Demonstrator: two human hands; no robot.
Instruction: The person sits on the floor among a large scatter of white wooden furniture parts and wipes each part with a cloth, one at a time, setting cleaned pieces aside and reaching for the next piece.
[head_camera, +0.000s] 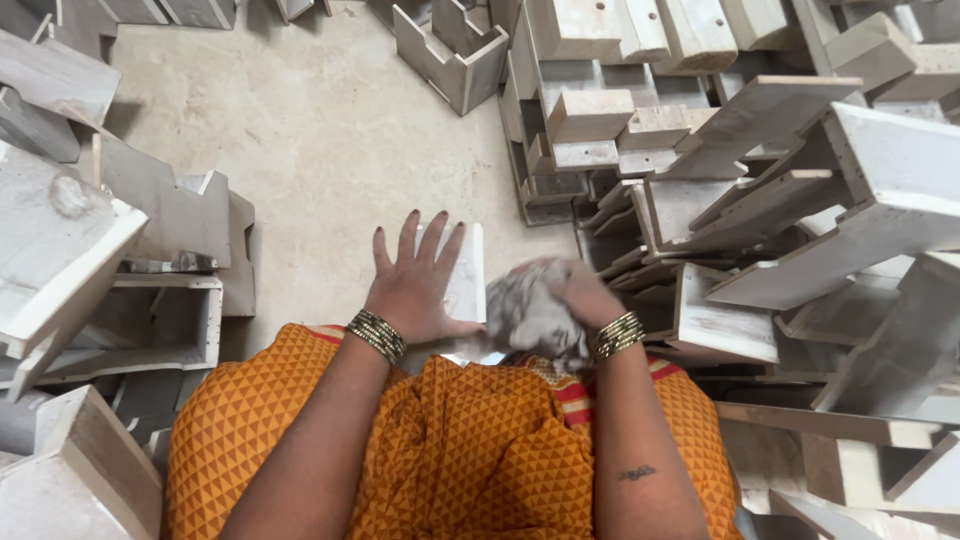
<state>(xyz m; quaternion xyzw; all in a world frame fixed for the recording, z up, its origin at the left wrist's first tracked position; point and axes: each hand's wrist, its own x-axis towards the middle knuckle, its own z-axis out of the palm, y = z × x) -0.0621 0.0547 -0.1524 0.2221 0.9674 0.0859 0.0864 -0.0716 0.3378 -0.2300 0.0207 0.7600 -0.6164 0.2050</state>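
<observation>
A dusty concrete floor (310, 130) is hemmed by stacks of pale wooden pieces (700, 150). The left hand (415, 285) lies flat, fingers spread, on a small white wooden block (468, 275) over the lap in orange cloth (450, 450). Just beside it, the right hand (580, 295) is bunched around a grey rag (530, 310).

From my seat, most of the pale wooden piece (468, 270) is lost under the left hand (415, 285) and behind the grey cloth (530, 312). The right hand (580, 292) is smeared with motion blur (I can't make out its fingers), half buried in that cloth. Stacked wooden blocks (700, 150) run off the top and right edges.
</observation>
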